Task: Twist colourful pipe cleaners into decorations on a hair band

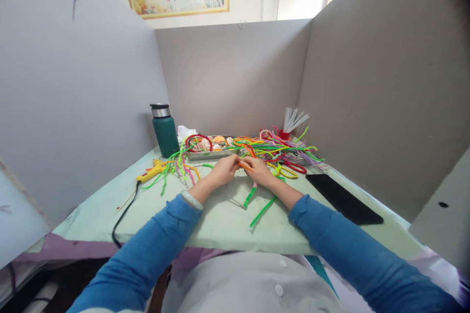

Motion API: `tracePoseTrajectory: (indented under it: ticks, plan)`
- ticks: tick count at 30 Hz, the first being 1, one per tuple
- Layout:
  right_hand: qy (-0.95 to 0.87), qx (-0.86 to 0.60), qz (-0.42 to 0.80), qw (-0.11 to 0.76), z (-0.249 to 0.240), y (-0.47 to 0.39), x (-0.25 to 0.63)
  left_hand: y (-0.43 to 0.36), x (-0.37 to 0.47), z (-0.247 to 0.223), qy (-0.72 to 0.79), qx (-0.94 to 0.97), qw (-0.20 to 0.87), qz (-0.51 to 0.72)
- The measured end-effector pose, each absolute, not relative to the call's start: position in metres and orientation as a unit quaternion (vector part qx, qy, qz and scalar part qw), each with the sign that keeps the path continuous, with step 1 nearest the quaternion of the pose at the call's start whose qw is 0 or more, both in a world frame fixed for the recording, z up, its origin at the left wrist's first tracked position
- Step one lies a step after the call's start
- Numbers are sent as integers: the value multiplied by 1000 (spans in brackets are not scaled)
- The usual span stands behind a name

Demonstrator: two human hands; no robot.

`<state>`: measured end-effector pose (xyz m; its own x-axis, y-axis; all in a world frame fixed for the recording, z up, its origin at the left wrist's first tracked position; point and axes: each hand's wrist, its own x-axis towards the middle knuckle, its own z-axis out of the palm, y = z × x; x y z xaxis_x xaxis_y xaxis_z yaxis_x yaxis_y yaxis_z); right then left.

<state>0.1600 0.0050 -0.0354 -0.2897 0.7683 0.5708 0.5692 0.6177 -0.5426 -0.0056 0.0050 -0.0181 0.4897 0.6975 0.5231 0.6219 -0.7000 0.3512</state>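
Orange fuzzy craft stem [245, 166] pinched between two hands

Both hands are closed at the fingertips: the left hand [224, 170] and the right hand [259, 170] meet around the orange stem, just above the middle of the pale green, cloth-like tabletop [220, 227]. The fingers cover much of it, so its full length and both ends cannot be told.

It should handle as something very light, with a soft pile over what is probably a thin, bendable wire. Slipping seems unlikely; a kink from squeezing too hard is the likelier trouble. The best hold is a light fingertip pinch near each end, away from any bend.

The visible stretch lies mostly crosswise, its long axis running from the left fingertips towards the right palm and sloping slightly to the near edge. It has no clear front or back.

Beyond the hands, towards the far edge, sit a shallow metal tray [211, 155] and a tangled heap of multicoloured fuzzy stems [281, 147]. A straight green fuzzy stem [262, 212] lies nearer, slanting towards the near edge.
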Motion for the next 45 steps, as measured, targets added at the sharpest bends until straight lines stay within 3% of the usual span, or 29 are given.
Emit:
tracePoseTrajectory:
  ticks: [45]
  plan:
    - [-802, -433, 85, 403, -31, 0, 158, 0, -2, -14, 415, 849, 63, 321]
